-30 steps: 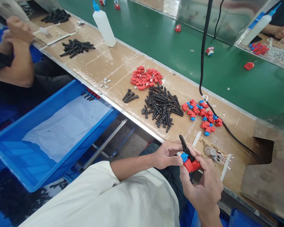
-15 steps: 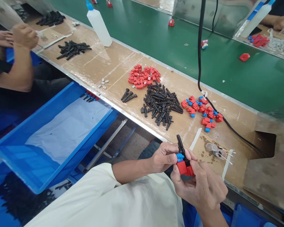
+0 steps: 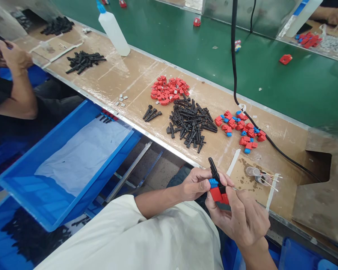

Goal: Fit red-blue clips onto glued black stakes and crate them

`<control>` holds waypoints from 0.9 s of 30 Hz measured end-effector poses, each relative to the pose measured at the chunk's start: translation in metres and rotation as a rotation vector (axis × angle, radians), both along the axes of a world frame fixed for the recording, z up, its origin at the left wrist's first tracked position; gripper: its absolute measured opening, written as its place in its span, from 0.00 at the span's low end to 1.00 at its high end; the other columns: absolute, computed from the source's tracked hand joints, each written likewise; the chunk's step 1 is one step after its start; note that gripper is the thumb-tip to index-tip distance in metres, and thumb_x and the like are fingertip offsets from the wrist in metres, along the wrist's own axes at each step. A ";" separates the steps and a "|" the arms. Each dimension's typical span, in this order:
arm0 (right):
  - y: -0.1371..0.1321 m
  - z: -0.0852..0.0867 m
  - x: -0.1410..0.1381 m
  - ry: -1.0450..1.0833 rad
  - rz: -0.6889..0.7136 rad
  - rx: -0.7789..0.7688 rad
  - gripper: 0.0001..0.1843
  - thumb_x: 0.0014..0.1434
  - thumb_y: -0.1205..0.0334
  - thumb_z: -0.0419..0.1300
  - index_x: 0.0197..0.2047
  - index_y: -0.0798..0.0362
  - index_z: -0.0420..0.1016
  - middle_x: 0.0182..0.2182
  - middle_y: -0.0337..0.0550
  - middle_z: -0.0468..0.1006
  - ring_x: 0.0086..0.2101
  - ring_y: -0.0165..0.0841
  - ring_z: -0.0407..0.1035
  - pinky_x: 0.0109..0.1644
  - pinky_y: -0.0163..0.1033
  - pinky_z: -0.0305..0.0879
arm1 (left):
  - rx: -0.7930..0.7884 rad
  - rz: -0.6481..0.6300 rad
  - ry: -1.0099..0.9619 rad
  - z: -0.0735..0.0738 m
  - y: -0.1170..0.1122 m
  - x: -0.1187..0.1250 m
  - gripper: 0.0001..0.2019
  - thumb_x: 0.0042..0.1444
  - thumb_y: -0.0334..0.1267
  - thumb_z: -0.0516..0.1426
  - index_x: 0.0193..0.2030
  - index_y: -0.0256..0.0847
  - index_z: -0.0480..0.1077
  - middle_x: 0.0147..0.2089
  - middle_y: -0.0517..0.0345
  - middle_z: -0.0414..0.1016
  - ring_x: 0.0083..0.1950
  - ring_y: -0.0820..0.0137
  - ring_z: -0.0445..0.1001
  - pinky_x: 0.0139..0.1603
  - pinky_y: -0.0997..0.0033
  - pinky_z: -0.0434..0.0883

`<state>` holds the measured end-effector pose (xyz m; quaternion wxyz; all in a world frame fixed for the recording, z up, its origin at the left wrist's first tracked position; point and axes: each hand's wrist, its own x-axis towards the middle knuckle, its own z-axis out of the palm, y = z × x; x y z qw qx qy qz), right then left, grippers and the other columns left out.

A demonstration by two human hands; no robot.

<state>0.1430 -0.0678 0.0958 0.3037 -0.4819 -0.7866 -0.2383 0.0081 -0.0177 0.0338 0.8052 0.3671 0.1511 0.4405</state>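
Close to my body, both hands are closed around a toy arm, a red block (image 3: 215,194) with a blue fist (image 3: 213,183). A black toy gun piece (image 3: 213,168) stands up out of the fist, tilted slightly left. My left hand (image 3: 198,183) pinches the toy arm from the left side, thumb at the blue fist. My right hand (image 3: 242,215) grips the red block from the lower right. A thin pale stick shows by its fingers, mostly hidden. Past my hands lie a heap of black gun pieces (image 3: 193,122) and several red-and-blue toy arms (image 3: 238,127).
A heap of small red blocks (image 3: 169,90) lies on the workbench (image 3: 141,80). Small cups (image 3: 252,171) with swabs stand at right. A black cable (image 3: 234,56) hangs over the green belt (image 3: 163,33). A blue bin (image 3: 25,195) and a co-worker's hand (image 3: 15,56) are left.
My hands keep hold of the toy arm with almost the same grip. The view has shifted slightly. At left, the co-worker's raised hand has lowered and moved left.
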 end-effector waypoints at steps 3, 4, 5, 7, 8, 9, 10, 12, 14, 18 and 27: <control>0.001 -0.001 0.001 -0.011 0.020 -0.001 0.18 0.56 0.56 0.69 0.46 0.55 0.72 0.24 0.39 0.74 0.23 0.29 0.68 0.28 0.34 0.65 | 0.001 0.012 0.015 -0.003 -0.001 0.000 0.26 0.53 0.61 0.62 0.36 0.34 0.77 0.41 0.42 0.77 0.41 0.62 0.76 0.45 0.64 0.72; 0.000 -0.001 0.001 -0.001 0.022 -0.003 0.18 0.56 0.57 0.69 0.46 0.55 0.72 0.25 0.39 0.74 0.23 0.29 0.68 0.28 0.34 0.64 | 0.005 0.014 0.030 -0.004 -0.001 -0.001 0.27 0.52 0.62 0.62 0.36 0.34 0.77 0.41 0.41 0.77 0.41 0.62 0.76 0.45 0.63 0.72; 0.000 -0.001 0.001 0.029 0.024 -0.015 0.18 0.56 0.57 0.69 0.46 0.55 0.72 0.25 0.40 0.74 0.23 0.29 0.68 0.27 0.34 0.64 | 0.012 0.012 0.049 -0.003 -0.001 -0.001 0.27 0.51 0.63 0.62 0.36 0.35 0.77 0.42 0.41 0.77 0.42 0.61 0.76 0.46 0.63 0.73; -0.003 -0.002 0.000 0.216 0.034 -0.127 0.16 0.57 0.58 0.68 0.46 0.54 0.72 0.26 0.41 0.76 0.23 0.29 0.69 0.26 0.33 0.64 | 0.055 0.010 0.092 -0.001 0.000 -0.003 0.29 0.50 0.64 0.62 0.37 0.35 0.78 0.44 0.39 0.78 0.46 0.58 0.76 0.48 0.61 0.72; -0.005 -0.002 0.000 0.392 0.044 -0.250 0.14 0.59 0.58 0.66 0.45 0.54 0.72 0.27 0.41 0.76 0.22 0.29 0.68 0.25 0.33 0.64 | 0.088 0.012 0.114 0.001 0.001 -0.004 0.29 0.50 0.65 0.62 0.38 0.35 0.78 0.45 0.39 0.78 0.48 0.57 0.76 0.50 0.60 0.72; -0.006 -0.003 -0.001 0.617 0.067 -0.417 0.11 0.61 0.56 0.64 0.44 0.53 0.73 0.27 0.41 0.76 0.21 0.28 0.67 0.23 0.33 0.64 | 0.122 0.015 0.136 0.003 0.002 -0.004 0.30 0.51 0.65 0.61 0.39 0.36 0.79 0.46 0.39 0.79 0.50 0.55 0.76 0.52 0.59 0.72; -0.007 -0.003 -0.001 0.876 0.104 -0.614 0.11 0.64 0.54 0.60 0.42 0.53 0.73 0.26 0.40 0.74 0.19 0.28 0.64 0.20 0.33 0.63 | 0.150 0.019 0.160 0.005 0.003 -0.005 0.30 0.53 0.66 0.60 0.41 0.36 0.80 0.47 0.39 0.79 0.52 0.55 0.75 0.53 0.58 0.71; -0.008 -0.003 -0.001 1.399 0.211 -0.994 0.18 0.68 0.48 0.51 0.39 0.53 0.74 0.23 0.39 0.70 0.15 0.27 0.55 0.14 0.32 0.55 | 0.181 0.018 0.202 0.011 0.006 -0.005 0.32 0.57 0.66 0.56 0.44 0.36 0.80 0.48 0.39 0.79 0.53 0.55 0.75 0.52 0.59 0.71; -0.007 -0.003 -0.001 1.791 0.330 -1.224 0.23 0.67 0.44 0.47 0.38 0.53 0.74 0.20 0.37 0.65 0.15 0.25 0.46 0.10 0.31 0.45 | 0.193 -0.013 0.231 0.016 0.009 -0.004 0.33 0.59 0.66 0.53 0.48 0.36 0.80 0.48 0.39 0.79 0.52 0.56 0.76 0.49 0.62 0.72; -0.001 -0.004 -0.003 2.089 0.491 -1.410 0.22 0.67 0.45 0.48 0.36 0.52 0.74 0.19 0.32 0.56 0.16 0.24 0.36 0.10 0.27 0.36 | 0.221 -0.109 0.221 0.020 0.014 0.001 0.33 0.60 0.66 0.53 0.52 0.36 0.79 0.49 0.41 0.79 0.42 0.64 0.75 0.39 0.69 0.71; -0.007 -0.011 -0.010 2.275 0.454 -1.422 0.21 0.66 0.45 0.50 0.35 0.52 0.73 0.20 0.32 0.56 0.17 0.25 0.33 0.10 0.25 0.33 | -0.067 -0.216 0.169 0.007 0.012 0.015 0.37 0.46 0.71 0.61 0.39 0.32 0.79 0.42 0.42 0.79 0.37 0.65 0.77 0.36 0.71 0.70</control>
